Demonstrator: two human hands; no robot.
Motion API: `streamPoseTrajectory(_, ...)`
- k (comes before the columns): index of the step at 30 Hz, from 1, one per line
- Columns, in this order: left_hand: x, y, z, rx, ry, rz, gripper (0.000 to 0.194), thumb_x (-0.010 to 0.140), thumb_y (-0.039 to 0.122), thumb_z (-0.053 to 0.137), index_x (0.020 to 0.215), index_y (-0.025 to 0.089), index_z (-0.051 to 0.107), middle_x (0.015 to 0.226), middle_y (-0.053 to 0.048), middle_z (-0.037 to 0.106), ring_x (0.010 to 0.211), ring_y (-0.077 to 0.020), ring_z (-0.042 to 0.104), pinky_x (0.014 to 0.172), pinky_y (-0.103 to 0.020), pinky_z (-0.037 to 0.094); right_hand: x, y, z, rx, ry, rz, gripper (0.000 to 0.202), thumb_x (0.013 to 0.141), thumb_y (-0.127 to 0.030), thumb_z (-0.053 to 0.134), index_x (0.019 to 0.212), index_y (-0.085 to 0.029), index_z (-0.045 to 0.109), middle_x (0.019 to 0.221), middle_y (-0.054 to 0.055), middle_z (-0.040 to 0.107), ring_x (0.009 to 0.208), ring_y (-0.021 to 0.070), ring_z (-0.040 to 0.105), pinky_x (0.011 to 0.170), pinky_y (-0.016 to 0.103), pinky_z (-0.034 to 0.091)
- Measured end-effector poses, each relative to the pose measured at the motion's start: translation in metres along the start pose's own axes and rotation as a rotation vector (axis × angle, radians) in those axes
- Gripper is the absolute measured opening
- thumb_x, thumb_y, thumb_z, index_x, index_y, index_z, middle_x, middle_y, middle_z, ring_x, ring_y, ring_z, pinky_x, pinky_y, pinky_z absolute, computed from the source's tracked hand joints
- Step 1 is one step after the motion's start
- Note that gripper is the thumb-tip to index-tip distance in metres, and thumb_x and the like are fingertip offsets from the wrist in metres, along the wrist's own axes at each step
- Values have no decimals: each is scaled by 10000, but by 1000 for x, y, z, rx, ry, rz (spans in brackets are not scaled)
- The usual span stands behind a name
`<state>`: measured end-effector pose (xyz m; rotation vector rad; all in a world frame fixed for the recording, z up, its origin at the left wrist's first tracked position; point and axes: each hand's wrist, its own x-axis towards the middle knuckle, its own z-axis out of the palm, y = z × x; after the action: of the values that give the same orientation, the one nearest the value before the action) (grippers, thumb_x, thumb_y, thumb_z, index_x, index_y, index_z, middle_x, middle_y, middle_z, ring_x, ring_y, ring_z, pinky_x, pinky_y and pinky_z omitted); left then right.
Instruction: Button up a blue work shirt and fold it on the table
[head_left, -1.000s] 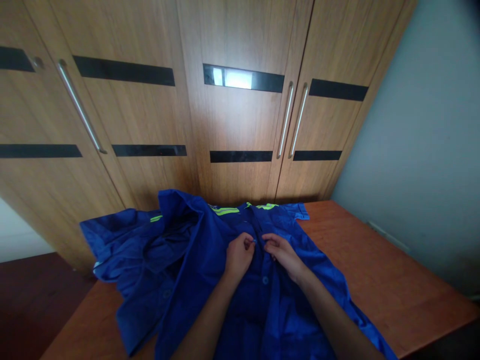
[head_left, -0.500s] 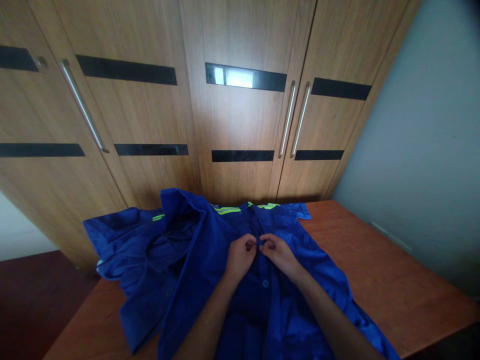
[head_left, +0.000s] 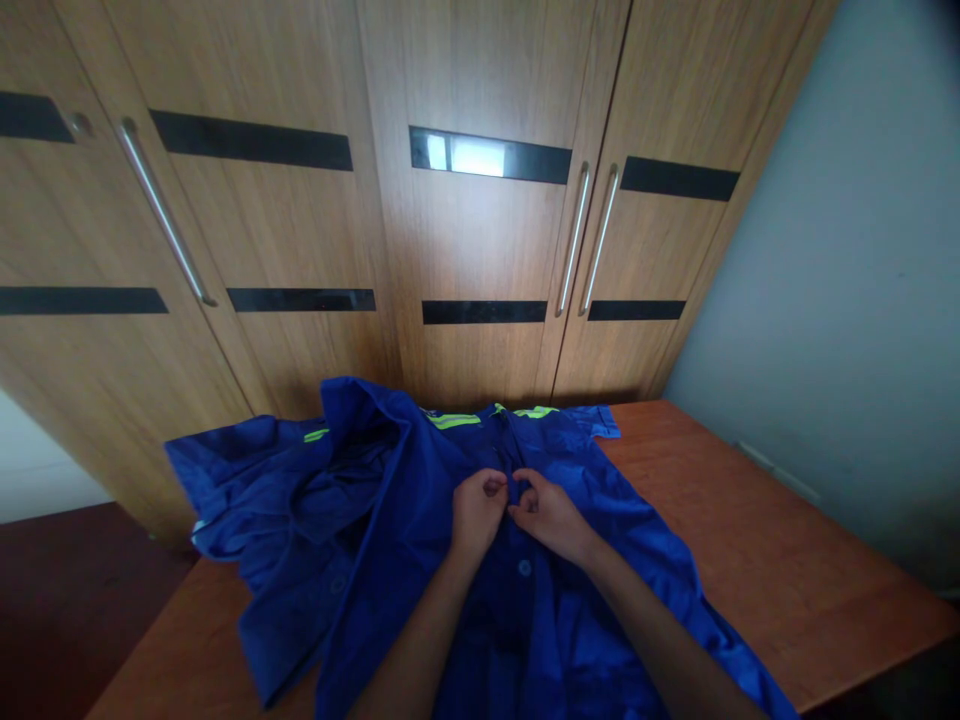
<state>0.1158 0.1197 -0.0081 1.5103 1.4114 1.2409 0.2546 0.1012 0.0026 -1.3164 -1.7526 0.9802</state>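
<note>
at frame center we've got our left hand pinching the blue jacket; right hand just beside, grip we can't tell. button shows lower center.

Rumpled blue garment, spread out

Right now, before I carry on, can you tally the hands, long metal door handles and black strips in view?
Hands: 2
Long metal door handles: 3
Black strips: 8
Total: 13
</note>
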Motion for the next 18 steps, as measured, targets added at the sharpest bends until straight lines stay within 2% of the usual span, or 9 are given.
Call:
streamPoseTrajectory(3, 2, -2, 0, -110, -40, -64, 131, 703, 186, 571, 752, 156, 689, 692, -23, 691, 662, -155, 638, 623, -251, 470, -1, -1, 2, -26, -47, 27, 493, 727, -168, 604, 1202, -163, 472, 560, -88, 581, 501, 118, 567, 482, 201, 398)
streamPoseTrajectory(6, 1, -3, 1, -220, -82, -131, 249, 742, 372, 581, 708, 148, 685, 594, -13, 651, 564, -148, 604, 529, -239, 435, 0, 1, 4, -93, -53, 4, 546, 725, -150, 619, 1243, -144, 445, 576, -72, 609, 529, 131, 601, 508, 208, 423)
streamPoseTrajectory(8, 0, -3, 1, -272, -78, -164, 285, 705, 425, 627, 687, 146, 679, 581, -8, 638, 548, -139, 585, 515, -230, 418, -1, 2, 6, -141, -49, -25, 572, 720, -142, 632, 1259, -129, 441, 598, -58, 624, 557, 138, 615, 533, 215, 435)
streamPoseTrajectory(11, -2, -2, 1, -326, -45, -205, 223, 624, 359, 701, 681, 144, 678, 594, -6, 639, 550, -124, 566, 520, -218, 401, -3, 1, 8, -182, -38, -55, 587, 719, -136, 641, 1274, -122, 449, 625, -46, 634, 588, 139, 621, 566, 218, 446)
streamPoseTrajectory(18, -3, -2, -1, -424, 13, -303, 132, 577, 252, 684, 659, 151, 661, 525, 39, 576, 465, -85, 486, 485, -204, 353, -8, -3, 8, -214, -9, -98, 536, 775, -161, 604, 1295, -131, 478, 674, -28, 656, 611, 135, 616, 619, 223, 468)
